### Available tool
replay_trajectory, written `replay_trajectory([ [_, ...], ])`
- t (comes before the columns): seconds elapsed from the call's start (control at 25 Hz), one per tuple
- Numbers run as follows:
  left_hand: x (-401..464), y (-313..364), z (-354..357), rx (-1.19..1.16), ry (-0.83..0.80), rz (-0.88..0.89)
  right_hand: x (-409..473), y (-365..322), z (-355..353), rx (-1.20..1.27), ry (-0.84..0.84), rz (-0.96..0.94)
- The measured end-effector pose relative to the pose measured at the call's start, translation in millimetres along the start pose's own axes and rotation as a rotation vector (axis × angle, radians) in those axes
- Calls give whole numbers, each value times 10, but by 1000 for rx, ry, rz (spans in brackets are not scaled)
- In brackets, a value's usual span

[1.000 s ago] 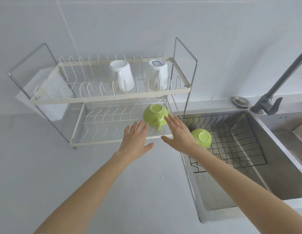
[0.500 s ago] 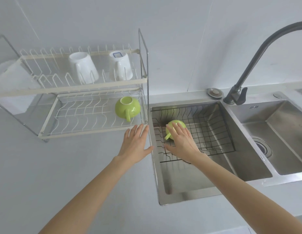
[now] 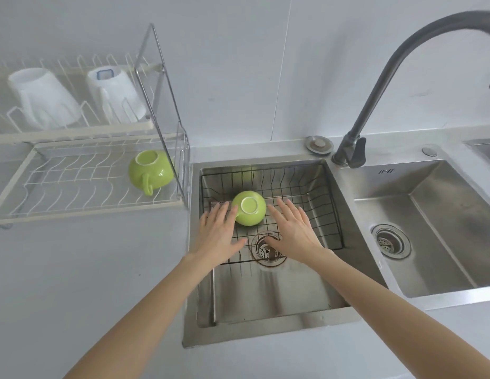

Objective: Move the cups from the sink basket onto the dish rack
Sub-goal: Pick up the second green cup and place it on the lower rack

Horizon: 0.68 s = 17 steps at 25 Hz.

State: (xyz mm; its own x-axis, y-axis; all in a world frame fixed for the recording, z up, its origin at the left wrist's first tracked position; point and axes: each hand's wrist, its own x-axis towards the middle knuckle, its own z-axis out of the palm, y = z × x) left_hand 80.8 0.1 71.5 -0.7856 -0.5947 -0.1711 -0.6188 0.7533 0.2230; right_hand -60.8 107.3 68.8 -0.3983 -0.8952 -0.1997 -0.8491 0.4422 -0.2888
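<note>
Since the earlier frame both hands have come over the sink basket (image 3: 315,203), and the left hand (image 3: 218,233), which was above the table, now reaches in beside the right hand (image 3: 291,231). Between them an upside-down green cup (image 3: 250,212) lies on the basket wires. The left fingertips (image 3: 233,212) touch or nearly touch its left side; the right hand's fingers are just beside its right side, apart from it. Each hand's grip is spread flat with fingers extended, holding nothing. Beyond the left hand, another green cup (image 3: 152,170) sits inverted on the lower tier of the dish rack (image 3: 82,209), handle toward the camera. Two white mugs (image 3: 44,99) stand upside down on the upper tier. Beyond the right hand rises the dark faucet (image 3: 375,91).
</note>
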Motion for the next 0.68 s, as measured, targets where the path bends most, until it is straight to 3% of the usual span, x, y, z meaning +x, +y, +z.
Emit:
replay_trajectory([
  [0.48,851,-74,206,-36,-136,-92,660,347,321,173,-167,63],
  [0.68,1258,-190,406,-256,-222,-198,947,425,560,563,-208,258],
])
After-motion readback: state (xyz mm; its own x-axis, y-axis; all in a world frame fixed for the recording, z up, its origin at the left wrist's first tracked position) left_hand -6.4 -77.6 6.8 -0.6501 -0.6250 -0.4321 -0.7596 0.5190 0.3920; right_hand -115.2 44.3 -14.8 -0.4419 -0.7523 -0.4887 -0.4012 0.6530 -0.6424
